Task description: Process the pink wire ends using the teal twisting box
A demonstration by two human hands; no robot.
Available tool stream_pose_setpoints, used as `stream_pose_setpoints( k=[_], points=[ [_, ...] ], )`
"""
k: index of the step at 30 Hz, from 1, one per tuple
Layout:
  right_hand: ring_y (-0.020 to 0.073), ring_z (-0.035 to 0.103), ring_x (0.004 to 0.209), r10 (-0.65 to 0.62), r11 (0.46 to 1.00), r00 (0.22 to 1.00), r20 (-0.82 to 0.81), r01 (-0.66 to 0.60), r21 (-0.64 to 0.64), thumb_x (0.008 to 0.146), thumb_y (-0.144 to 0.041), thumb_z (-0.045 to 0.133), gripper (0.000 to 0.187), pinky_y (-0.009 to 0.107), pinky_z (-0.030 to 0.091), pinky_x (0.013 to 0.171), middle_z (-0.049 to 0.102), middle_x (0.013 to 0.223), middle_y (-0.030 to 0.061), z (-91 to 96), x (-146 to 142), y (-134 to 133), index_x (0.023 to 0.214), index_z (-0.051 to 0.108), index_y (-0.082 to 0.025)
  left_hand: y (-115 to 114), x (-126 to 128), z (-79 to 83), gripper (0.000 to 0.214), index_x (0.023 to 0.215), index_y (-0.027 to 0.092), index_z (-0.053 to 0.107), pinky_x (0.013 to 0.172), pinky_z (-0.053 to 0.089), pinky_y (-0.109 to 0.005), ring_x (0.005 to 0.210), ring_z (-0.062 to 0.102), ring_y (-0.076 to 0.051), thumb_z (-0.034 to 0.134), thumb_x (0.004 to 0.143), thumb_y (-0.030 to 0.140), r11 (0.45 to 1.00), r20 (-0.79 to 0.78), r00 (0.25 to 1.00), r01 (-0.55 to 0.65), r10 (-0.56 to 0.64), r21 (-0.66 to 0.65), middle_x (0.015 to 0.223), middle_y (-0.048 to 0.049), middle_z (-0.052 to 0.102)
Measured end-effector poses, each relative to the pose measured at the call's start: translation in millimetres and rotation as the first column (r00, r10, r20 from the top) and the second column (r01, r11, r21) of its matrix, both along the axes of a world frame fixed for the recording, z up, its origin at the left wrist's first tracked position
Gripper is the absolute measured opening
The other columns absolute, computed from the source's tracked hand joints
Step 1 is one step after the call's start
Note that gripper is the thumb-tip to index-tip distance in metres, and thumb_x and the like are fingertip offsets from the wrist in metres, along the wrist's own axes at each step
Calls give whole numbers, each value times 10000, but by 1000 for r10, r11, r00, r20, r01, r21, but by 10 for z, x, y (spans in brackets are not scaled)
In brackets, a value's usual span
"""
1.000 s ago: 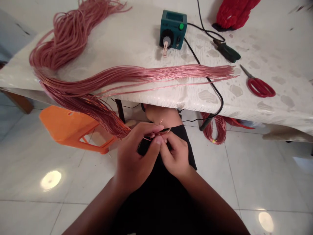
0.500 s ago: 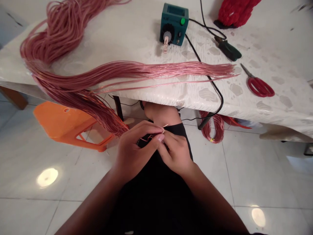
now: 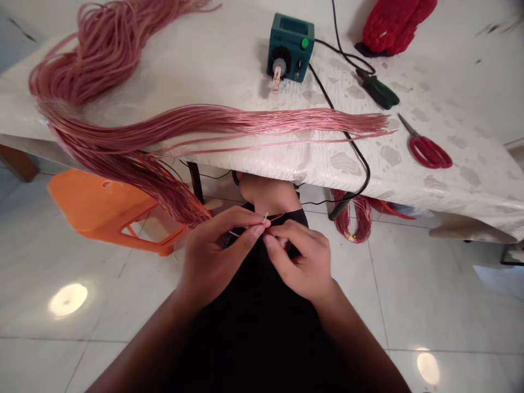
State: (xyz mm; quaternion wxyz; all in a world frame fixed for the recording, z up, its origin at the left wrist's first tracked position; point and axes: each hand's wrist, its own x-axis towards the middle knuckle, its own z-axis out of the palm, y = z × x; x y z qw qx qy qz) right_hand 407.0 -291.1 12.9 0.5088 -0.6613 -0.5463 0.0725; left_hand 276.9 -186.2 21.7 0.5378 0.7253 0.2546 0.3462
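Note:
My left hand point(image 3: 216, 256) and my right hand point(image 3: 298, 262) meet above my lap, pinching a short, thin copper wire point(image 3: 268, 218) between their fingertips. Most of the wire is hidden by my fingers. Close to my left hand, the ends of a long bundle of pink enamelled wires point(image 3: 204, 123) droop over the table edge. That bundle runs across the tabletop and joins a looped mass of the same wire point(image 3: 94, 60) at the far left. My lap shows black clothing point(image 3: 262, 327).
The table has a white mottled cover point(image 3: 327, 169). On it stand a teal dial control box point(image 3: 290, 49) with a black cable point(image 3: 347, 131), green-handled pliers point(image 3: 376, 90), red-handled scissors point(image 3: 428, 153) and a red wire bundle point(image 3: 393, 24). An orange plastic stool point(image 3: 102, 207) stands on the tiled floor point(image 3: 429, 300).
My hands stay together on the wire, with the right hand's fingers shifted slightly rightward. The whole view has drifted a little.

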Motion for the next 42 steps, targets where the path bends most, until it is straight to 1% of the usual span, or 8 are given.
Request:
stream_pose_setpoints(
  k=[3, 8, 16, 26, 29, 33, 37, 42],
  points=[
    [121, 604, 631, -70, 997, 996, -64, 72, 37, 941, -156, 604, 136, 272, 518, 610, 664, 742, -20, 91, 10, -59, 1008, 689, -239, -31, -3, 7, 98, 946, 289, 750, 751, 569, -370, 862, 715, -201, 713, 902, 209, 998, -4, 999, -35, 35, 44, 941, -16, 767],
    [127, 599, 642, -72, 995, 994, -87, 78, 60, 948, -152, 597, 258, 277, 544, 614, 639, 739, -32, 175, -8, -87, 1157, 684, -275, -51, 0, 50, 202, 974, 311, 756, 721, 563, -325, 809, 697, -160, 715, 884, 135, 987, 36, 998, 43, -49, 155, 935, 11, 746],
    [116, 617, 642, -49, 995, 997, -51, 54, 82, 925, -93, 594, 365, 262, 572, 622, 655, 784, -29, 155, -20, -107, 1224, 676, -285, -35, 0, 37, 213, 979, 277, 751, 722, 550, -317, 833, 700, -173, 705, 879, 95, 979, 62, 994, 80, -93, 187, 943, -8, 750],
    [84, 602, 642, 11, 991, 997, -81, 0, 136, 901, -44, 578, 397, 219, 540, 594, 679, 832, -21, 132, 37, -97, 1236, 689, -226, -11, -3, 25, 175, 930, 222, 726, 687, 513, -202, 776, 685, -86, 718, 854, 65, 977, 50, 994, 81, -92, 196, 876, 34, 744],
    [76, 607, 648, 101, 987, 989, -110, -85, 138, 894, -20, 556, 456, 209, 542, 614, 689, 845, -25, 134, 86, -101, 1275, 682, -237, -9, -4, 44, 154, 915, 215, 722, 684, 504, -195, 762, 679, -84, 715, 856, 73, 977, 6, 991, 132, -135, 166, 872, 36, 747],
    [71, 585, 617, 230, 969, 963, -140, -214, 119, 874, -7, 582, 418, 207, 504, 572, 682, 783, -34, 130, 172, -99, 1187, 736, -236, 2, -3, 74, 175, 910, 203, 723, 640, 483, -172, 703, 642, -65, 699, 858, 38, 965, -2, 973, 228, -230, 129, 819, 47, 715],
    [61, 556, 584, 232, 971, 949, -211, -215, 102, 874, -68, 688, 235, 205, 464, 538, 634, 699, -40, 114, 241, -119, 1054, 773, -191, 36, -19, 84, 153, 902, 190, 726, 620, 468, -196, 696, 624, -81, 688, 875, 45, 951, 10, 951, 308, -309, 30, 801, 27, 701],
    [60, 560, 600, 246, 969, 917, -315, -226, 101, 871, -110, 736, 139, 208, 446, 543, 630, 696, -43, 85, 240, -152, 965, 771, -207, 72, -37, 72, 140, 900, 215, 741, 587, 465, -214, 672, 623, -96, 712, 871, 81, 942, 27, 941, 336, -337, 17, 790, 18, 714]
  ],
)
